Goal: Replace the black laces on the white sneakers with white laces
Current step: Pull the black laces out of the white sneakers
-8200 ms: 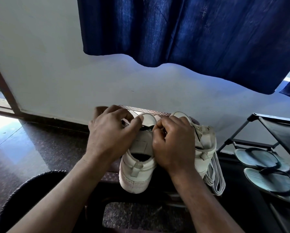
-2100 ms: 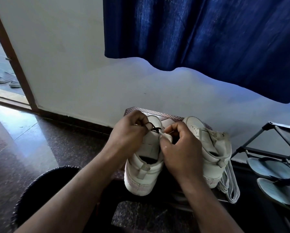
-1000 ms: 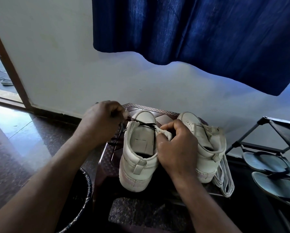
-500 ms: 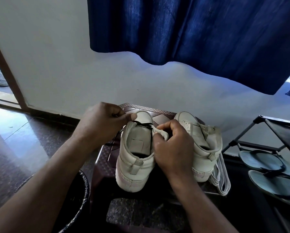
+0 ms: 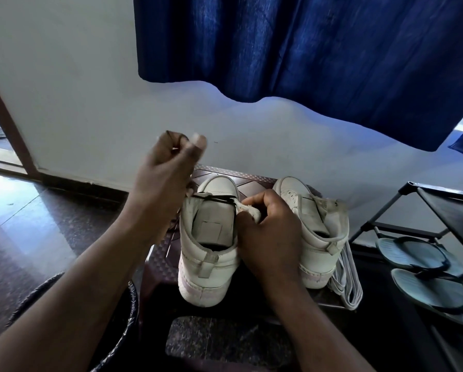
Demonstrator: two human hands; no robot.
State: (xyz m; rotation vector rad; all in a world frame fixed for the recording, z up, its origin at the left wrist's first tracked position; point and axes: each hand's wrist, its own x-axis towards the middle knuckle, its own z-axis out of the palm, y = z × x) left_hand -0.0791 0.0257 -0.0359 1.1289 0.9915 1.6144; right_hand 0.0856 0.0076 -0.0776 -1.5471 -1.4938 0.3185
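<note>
Two white sneakers, left sneaker (image 5: 208,253) and right sneaker (image 5: 318,237), stand on one stool (image 5: 251,179); one white lace bundle (image 5: 345,280) lies beside. The raised left hand (image 5: 166,178) pinches the one black lace (image 5: 214,197); the right hand (image 5: 273,232) grips the left sneaker's eyelet edge.

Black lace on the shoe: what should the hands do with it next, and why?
Probably pull the black lace up and out with the left hand while the right hand steadies the sneaker. The lace crosses only the eyelets nearest the toe, so a pull may free it.
</note>
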